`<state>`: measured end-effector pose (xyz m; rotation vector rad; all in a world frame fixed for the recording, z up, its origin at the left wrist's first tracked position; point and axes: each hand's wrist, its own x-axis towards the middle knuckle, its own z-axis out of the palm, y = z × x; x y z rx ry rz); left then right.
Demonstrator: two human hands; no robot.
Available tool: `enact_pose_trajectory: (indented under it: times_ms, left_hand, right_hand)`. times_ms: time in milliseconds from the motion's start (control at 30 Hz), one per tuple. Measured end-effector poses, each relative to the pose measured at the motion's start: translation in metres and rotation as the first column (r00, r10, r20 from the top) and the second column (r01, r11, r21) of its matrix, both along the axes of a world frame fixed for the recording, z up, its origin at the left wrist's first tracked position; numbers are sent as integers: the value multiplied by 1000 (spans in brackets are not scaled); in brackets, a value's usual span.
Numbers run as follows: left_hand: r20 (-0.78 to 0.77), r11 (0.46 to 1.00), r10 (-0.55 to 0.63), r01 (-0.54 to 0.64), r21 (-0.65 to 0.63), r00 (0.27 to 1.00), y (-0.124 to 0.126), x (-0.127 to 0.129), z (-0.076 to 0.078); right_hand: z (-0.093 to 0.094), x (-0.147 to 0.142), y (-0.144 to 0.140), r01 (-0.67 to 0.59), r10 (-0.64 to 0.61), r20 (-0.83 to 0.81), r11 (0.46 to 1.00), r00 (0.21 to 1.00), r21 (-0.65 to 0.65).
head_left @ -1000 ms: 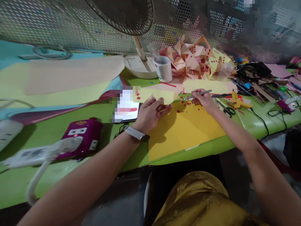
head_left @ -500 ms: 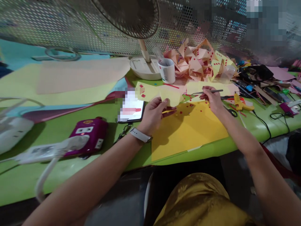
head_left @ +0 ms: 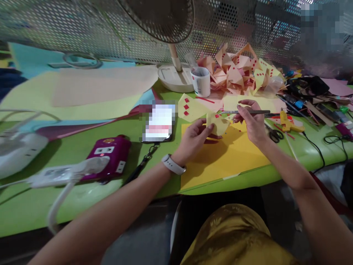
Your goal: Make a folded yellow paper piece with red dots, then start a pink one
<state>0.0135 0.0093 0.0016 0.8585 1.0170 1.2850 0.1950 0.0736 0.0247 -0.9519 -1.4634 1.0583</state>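
My left hand (head_left: 196,138) pinches a folded pale yellow paper piece (head_left: 217,125) above a yellow sheet (head_left: 220,162). In my right hand (head_left: 252,119) is a pair of tweezers (head_left: 257,112), its tip pointing left at the paper piece. A small red diamond (head_left: 217,116) shows by the tweezer tip; whether the tip grips it I cannot tell. Behind my left hand lies another pale yellow paper (head_left: 193,108) bearing three red diamonds. Tiny red bits (head_left: 239,131) are scattered on the yellow sheet.
A lit phone (head_left: 159,123) and a purple power adapter (head_left: 110,158) lie to the left. Behind stand a fan (head_left: 176,79), a white cup (head_left: 200,82) and a heap of folded pink papers (head_left: 230,71). Black scissors (head_left: 275,136) and a yellow glue gun (head_left: 289,123) are at right.
My left hand has moved right with the paper piece, now turned more upright. The tweezers in my right hand have come to the paper. The diamond-marked paper behind shows more fully.
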Motion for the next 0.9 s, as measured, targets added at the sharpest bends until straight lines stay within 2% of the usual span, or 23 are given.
enact_pose_trajectory:
  times_ms: [433,567,800,900]
  left_hand:
    - [-51,997,-57,60,42,997,-1,0,-2]
    - [-58,997,-55,57,42,997,0,0,-2]
    - [-135,991,-90,101,84,987,0,-2,-6]
    - [-118,992,-80,91,85,990,-1,-1,-6]
  right_hand:
    - [3,-2,-5,-11,11,38,1000,999,10]
    - [2,-1,-5,-48,48,-15,998,999,32]
    - [-4,-2,-4,-59,69,-87,991,994,118]
    - [-6,-3,-5,-38,56,-114,988,992,152]
